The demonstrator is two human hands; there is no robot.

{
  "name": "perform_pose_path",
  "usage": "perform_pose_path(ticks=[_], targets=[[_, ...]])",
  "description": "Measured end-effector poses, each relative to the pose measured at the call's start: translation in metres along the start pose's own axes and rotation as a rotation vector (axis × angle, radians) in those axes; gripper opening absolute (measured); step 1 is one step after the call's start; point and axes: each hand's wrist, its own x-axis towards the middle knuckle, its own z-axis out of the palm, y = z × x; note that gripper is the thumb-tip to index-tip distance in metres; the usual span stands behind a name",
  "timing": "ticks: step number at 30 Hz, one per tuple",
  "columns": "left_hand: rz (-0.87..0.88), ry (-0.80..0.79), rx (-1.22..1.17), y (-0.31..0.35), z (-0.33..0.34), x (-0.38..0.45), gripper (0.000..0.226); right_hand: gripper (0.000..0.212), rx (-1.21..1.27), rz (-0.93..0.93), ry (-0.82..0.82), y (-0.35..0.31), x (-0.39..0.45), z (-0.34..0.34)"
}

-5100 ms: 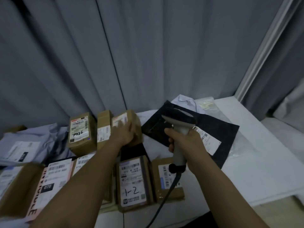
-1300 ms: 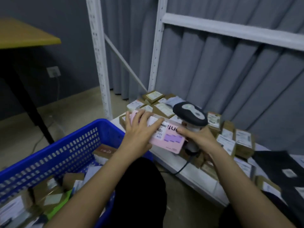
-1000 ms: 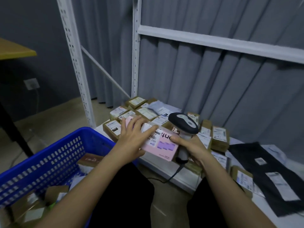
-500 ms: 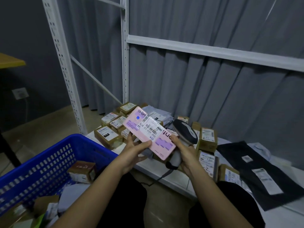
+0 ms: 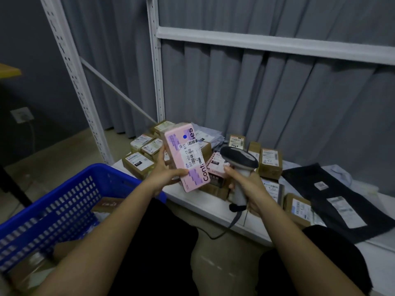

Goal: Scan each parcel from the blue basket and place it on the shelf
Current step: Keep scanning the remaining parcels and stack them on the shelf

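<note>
Left hand [image 5: 165, 174]: grips pink parcel [image 5: 187, 155] at its lower left edge, thumb across the front face, fingers behind. Parcel held in air, nearly upright, top tilted slightly toward 11 o'clock, white barcode label [image 5: 192, 153] facing the camera. Half a second ago lay more slanted, long axis running 10 to 4 o'clock; now raised and turned closer to vertical. One second ago lay flat under the left palm, face down toward the shelf.

Right hand [image 5: 245, 186]: wraps handle of grey barcode scanner [image 5: 239, 160], fingers closed fully round it. Scanner head at 3 o'clock of the parcel, just beside its right edge, whether touching cannot be told. Half a second ago partly hidden behind the parcel; now fully in view, head up and cable [image 5: 233, 221] hanging toward 6 o'clock.

White shelf [image 5: 205, 205]: low deck, at 12 o'clock of both hands. Bears a cluster of brown cardboard boxes [image 5: 269, 164] with white labels, behind and beside the parcel. Black mailer bag [image 5: 333, 199] flat at 3 o'clock, two white labels on it.

Blue basket [image 5: 70, 201]: at 8 o'clock of the left hand, on the floor side of the shelf, more parcels inside, contents blurred. Sits lower in frame than half a second ago.

Grey curtain [image 5: 256, 92] behind white shelf uprights [image 5: 157, 60] at 12 o'clock.
</note>
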Motion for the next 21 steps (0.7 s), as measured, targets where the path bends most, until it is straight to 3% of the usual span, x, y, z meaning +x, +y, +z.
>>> perform_pose_path(ticks=[5, 9, 21], targets=[[-0.051, -0.058, 0.073, -0.007, -0.019, 0.02, 0.117, 0.035, -0.125, -0.047, -0.113, -0.005, -0.014, -0.007], [-0.105, -0.145, 0.026, -0.013, -0.022, 0.028, 0.093, 0.038, -0.121, -0.056, -0.162, -0.013, -0.024, -0.013], [-0.177, -0.223, -0.06, -0.024, -0.01, 0.038, 0.051, 0.031, -0.16, -0.113, -0.083, -0.014, -0.027, -0.024]])
